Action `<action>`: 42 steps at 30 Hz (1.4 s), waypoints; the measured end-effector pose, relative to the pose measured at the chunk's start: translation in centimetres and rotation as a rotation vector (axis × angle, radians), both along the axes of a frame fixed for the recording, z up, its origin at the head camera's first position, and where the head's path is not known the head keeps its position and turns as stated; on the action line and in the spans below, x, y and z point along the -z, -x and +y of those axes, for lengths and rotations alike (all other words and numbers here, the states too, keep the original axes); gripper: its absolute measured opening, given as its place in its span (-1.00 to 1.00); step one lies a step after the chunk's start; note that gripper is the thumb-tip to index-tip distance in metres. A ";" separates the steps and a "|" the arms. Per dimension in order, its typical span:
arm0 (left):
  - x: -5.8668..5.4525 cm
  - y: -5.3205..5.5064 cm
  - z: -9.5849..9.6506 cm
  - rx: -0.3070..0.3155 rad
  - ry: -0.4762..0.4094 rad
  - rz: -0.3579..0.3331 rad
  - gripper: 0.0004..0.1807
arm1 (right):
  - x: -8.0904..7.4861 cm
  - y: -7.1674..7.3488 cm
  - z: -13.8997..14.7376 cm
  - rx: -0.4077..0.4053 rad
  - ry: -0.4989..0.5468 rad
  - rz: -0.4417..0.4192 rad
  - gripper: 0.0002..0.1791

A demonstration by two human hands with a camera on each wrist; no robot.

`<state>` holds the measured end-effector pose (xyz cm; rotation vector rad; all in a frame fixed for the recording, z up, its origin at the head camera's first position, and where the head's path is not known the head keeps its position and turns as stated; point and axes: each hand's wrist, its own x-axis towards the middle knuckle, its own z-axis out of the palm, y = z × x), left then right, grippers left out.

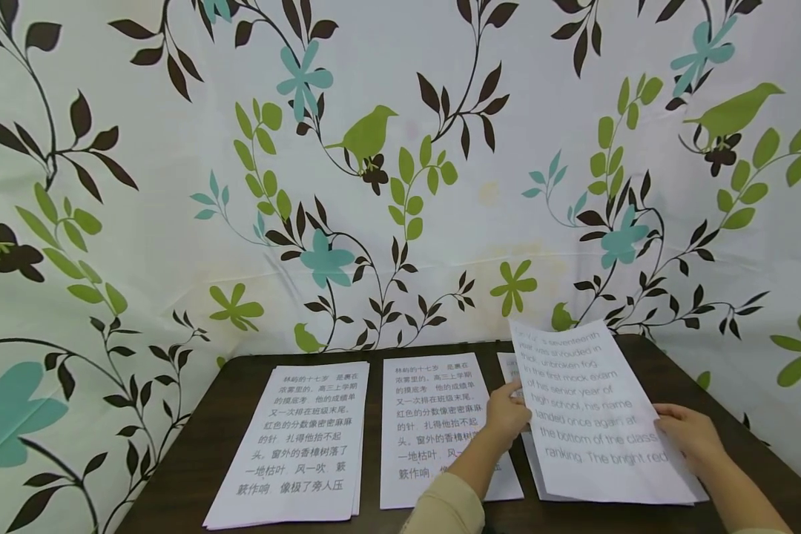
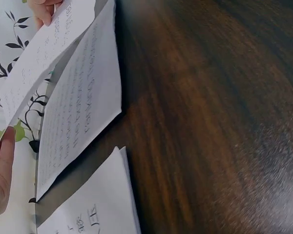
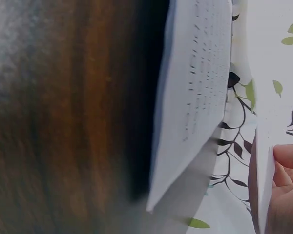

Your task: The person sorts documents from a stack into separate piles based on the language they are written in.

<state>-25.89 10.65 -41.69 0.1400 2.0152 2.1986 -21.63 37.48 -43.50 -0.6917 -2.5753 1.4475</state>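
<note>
Both hands hold a printed sheet of paper [image 1: 577, 415] raised and tilted above the right-hand paper stack [image 1: 510, 363], hiding most of that stack. English text covers the sheet's facing side. My left hand [image 1: 507, 412] pinches its left edge; in the left wrist view the thumb or a finger of that hand [image 2: 1, 175] lies along the border. On the opposite edge, my right hand [image 1: 693, 439] pinches the paper between thumb and fingers, and the right wrist view shows this hand [image 3: 289, 192] at the sheet's side. Below, the stack [image 3: 185, 112] lies flat with printed lines.
A middle paper stack [image 1: 430, 415] and a left paper stack [image 1: 297, 437], both with Chinese text, lie on the dark wooden table [image 1: 193, 475]. My left forearm crosses the middle stack's lower corner. Behind the table hangs a leaf-and-bird patterned cloth [image 1: 400, 222].
</note>
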 end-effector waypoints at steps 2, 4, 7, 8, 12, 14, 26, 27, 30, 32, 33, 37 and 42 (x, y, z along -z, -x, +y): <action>0.2 -0.2 0.1 -0.004 0.003 -0.009 -0.35 | 0.3 -0.1 -0.1 -0.012 -0.035 -0.003 -0.50; 0.4 -0.3 0.3 -0.001 -0.004 -0.016 -0.35 | 0.6 -0.1 -0.2 -0.021 -0.059 0.003 -0.51; 0.6 -0.4 0.5 -0.004 -0.016 -0.030 -0.34 | 1.1 0.0 -0.5 -0.018 -0.063 0.015 -0.52; 0.7 -0.5 0.5 -0.006 -0.018 -0.032 -0.34 | 1.3 0.0 -0.7 -0.006 -0.054 0.027 -0.52; 1.1 -0.6 0.6 -0.008 0.014 -0.043 -0.33 | 2.0 0.3 -1.0 0.046 -0.025 0.045 -0.54; 1.2 -0.6 0.7 -0.007 0.034 -0.050 -0.34 | 2.3 0.4 -1.1 0.063 -0.019 0.042 -0.55; 2.7 -0.3 0.5 0.025 0.037 -0.073 -0.57 | 3.4 1.2 -1.0 0.056 -0.061 0.038 -0.57; 2.7 -0.3 0.4 0.029 0.046 -0.084 -0.59 | 3.5 1.2 -1.0 0.058 -0.064 0.040 -0.58; 2.7 -0.2 0.2 0.043 0.115 -0.086 -0.58 | 3.7 1.4 -0.8 0.074 -0.077 0.038 -0.59; 2.6 -0.2 0.1 0.055 0.156 -0.082 -0.53 | 3.7 1.6 -0.7 0.085 -0.085 0.036 -0.59; 2.6 -0.2 0.1 0.061 0.177 -0.077 -0.51 | 3.7 1.6 -0.7 0.089 -0.090 0.034 -0.60; 2.4 -0.2 -0.1 0.086 0.234 -0.054 -0.45 | 3.7 1.8 -0.5 0.086 -0.111 0.034 -0.61; 2.5 -0.2 -0.2 0.145 0.275 -0.008 -0.53 | 3.8 2.1 -0.2 0.082 -0.106 0.039 -0.60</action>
